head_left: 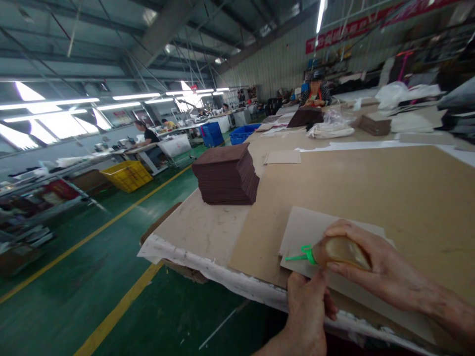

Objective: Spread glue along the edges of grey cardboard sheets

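My right hand (pixel 367 252) is wrapped around a squeeze bottle (pixel 343 251) with amber-coloured contents. The bottle lies tilted, and its green nozzle (pixel 299 256) points left, low over the pale cardboard sheets (pixel 302 230). These sheets overlap at the table's front edge, partly covered by my hands and the bottle. Just below the bottle, my left hand (pixel 308 304) is closed, with curled fingers at the near edge of the sheets. What lies between those fingers is hidden. The thumb is close to the bottle's neck; whether they touch I cannot tell.
A tall stack of dark brown folded pieces (pixel 226 175) stands on the table (pixel 208 232) at left. Beyond it lie a small pale card (pixel 284 157) and plastic-wrapped material (pixel 330 126). A person (pixel 315 94) is at the far end. Blue crates (pixel 243 133) stand on the floor.
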{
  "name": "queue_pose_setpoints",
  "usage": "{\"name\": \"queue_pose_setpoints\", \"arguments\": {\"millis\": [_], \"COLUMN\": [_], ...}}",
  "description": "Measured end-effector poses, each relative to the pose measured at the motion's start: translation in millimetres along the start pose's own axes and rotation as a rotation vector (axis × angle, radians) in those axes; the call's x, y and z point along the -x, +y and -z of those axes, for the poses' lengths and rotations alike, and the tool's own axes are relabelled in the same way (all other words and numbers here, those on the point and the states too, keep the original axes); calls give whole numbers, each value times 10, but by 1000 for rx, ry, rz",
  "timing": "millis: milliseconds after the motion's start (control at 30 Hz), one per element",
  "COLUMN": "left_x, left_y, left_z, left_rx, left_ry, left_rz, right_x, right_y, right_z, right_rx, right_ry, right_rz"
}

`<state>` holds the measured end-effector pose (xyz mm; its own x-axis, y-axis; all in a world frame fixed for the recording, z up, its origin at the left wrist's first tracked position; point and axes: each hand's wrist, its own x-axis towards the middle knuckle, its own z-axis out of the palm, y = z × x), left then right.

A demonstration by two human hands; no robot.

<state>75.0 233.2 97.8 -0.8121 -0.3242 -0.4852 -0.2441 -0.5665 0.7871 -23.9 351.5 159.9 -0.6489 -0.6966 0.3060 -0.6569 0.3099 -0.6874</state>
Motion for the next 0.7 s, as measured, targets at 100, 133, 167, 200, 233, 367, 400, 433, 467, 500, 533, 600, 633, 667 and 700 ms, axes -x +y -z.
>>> {"name": "queue_pose_setpoints", "arguments": {"millis": [100, 133, 167, 200, 233, 367, 400, 433, 467, 500, 533, 600, 633, 667, 700], "left_x": [-27, -38, -50, -63, -76, -132, -145, -156, -165, -171, -175, -178, -177, -175, -173], "left_y": [-30, -44, -59, -74, -91, -157, -170, -181, -189, -194, -197, -199, -199, -199, -197], "left_z": [12, 17, 22, 28, 33, 49, 52, 54, 56, 56, 56, 55, 54, 53, 52], "left_rx": [-17, -29, -36, -40, -44, -55, -62, -64, -64, -62, -59, -61, -65, -70, -71], "left_ry": [7, 10, 12, 14, 17, 6, 2, 3, 5, 9, 11, 8, 4, -1, -3], "left_rz": [17, 20, 21, 20, 14, 2, 6, 10, 11, 10, 8, 8, 7, 7, 6], "right_x": [-53, -83, -119, -160, -204, -369, -399, -423, -441, -452, -457, -447, -432, -412, -388], "right_y": [105, 145, 185, 223, 258, 363, 383, 400, 416, 428, 434, 424, 404, 374, 335], "right_z": [1, 8, 19, 32, 47, 99, 107, 113, 117, 122, 126, 137, 143, 147, 151], "right_rx": [31, 46, 65, 84, 101, 164, 175, 187, 198, 206, 212, 208, 192, 171, 147], "right_ry": [28, 37, 51, 63, 75, 135, 152, 169, 183, 191, 196, 180, 159, 127, 87], "right_rz": [-45, -67, -89, -107, -119, -122, -118, -111, -106, -104, -108, -132, -150, -165, -178]}}
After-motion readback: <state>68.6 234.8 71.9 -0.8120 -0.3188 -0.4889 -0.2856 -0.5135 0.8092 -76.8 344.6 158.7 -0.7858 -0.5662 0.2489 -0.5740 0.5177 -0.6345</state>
